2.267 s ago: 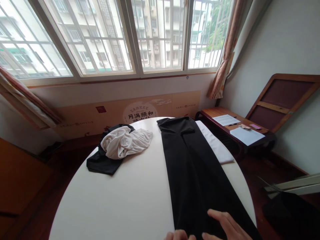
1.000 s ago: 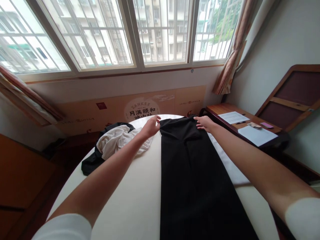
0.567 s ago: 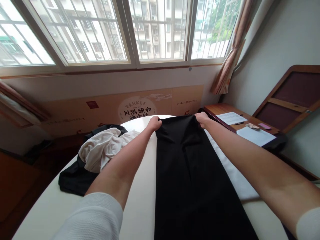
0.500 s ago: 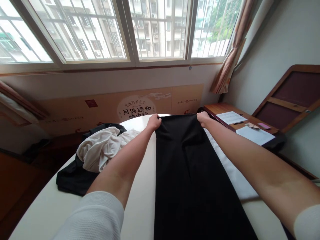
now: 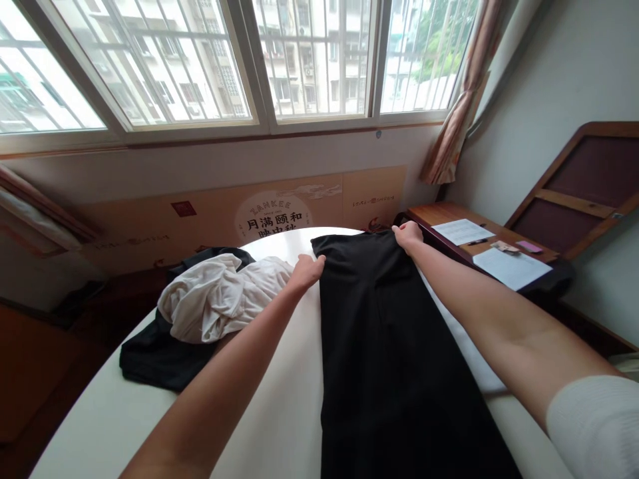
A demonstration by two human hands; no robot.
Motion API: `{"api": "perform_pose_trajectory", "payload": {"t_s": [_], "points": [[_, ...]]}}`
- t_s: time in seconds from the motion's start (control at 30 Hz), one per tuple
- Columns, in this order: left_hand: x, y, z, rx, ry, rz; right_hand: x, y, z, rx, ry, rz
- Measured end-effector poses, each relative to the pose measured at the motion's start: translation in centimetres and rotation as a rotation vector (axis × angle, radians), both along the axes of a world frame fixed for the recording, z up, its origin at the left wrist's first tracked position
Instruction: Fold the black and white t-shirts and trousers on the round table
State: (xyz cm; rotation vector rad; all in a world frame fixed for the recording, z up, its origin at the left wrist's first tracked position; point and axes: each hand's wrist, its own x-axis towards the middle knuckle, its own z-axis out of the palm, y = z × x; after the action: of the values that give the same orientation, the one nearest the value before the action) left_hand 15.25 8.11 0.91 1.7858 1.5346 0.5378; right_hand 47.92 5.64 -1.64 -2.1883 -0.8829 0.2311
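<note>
Black trousers (image 5: 384, 352) lie lengthwise on the round white table (image 5: 279, 399), waist end at the far edge. My right hand (image 5: 408, 237) pinches the far right corner of the waist. At the left edge, a little below the far left corner, my left hand (image 5: 308, 271) has its fingers closed on the black cloth. Left of my left arm, a crumpled off-white cloth (image 5: 204, 299) rests on a dark folded cloth (image 5: 154, 356). Under the trousers on the right, part of a white cloth (image 5: 464, 346) shows.
Beyond the table's right side stands a wooden desk (image 5: 424, 214) with papers (image 5: 509, 266), a pen and a pink item (image 5: 529, 247). A wooden framed panel (image 5: 589, 173) leans at the right wall. Windows and a curtain (image 5: 452, 140) are ahead.
My left hand has left the far left waist corner and moved down along the trousers' left edge. That corner now lies loose. My right hand keeps its hold at the right corner.
</note>
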Motion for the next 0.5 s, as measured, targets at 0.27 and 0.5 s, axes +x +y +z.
{"api": "perform_pose_trajectory", "payload": {"t_s": [0.27,0.5], "points": [[-1.6,-2.6,1.6,-0.25,0.043,-0.201,-2.6,-5.3,2.3,0.02,-0.224,0.243],[-8.6,-14.8,-0.8,-0.483,-0.245,-0.272,-14.1,-28.2,0.3,0.068,-0.624,0.96]]}}
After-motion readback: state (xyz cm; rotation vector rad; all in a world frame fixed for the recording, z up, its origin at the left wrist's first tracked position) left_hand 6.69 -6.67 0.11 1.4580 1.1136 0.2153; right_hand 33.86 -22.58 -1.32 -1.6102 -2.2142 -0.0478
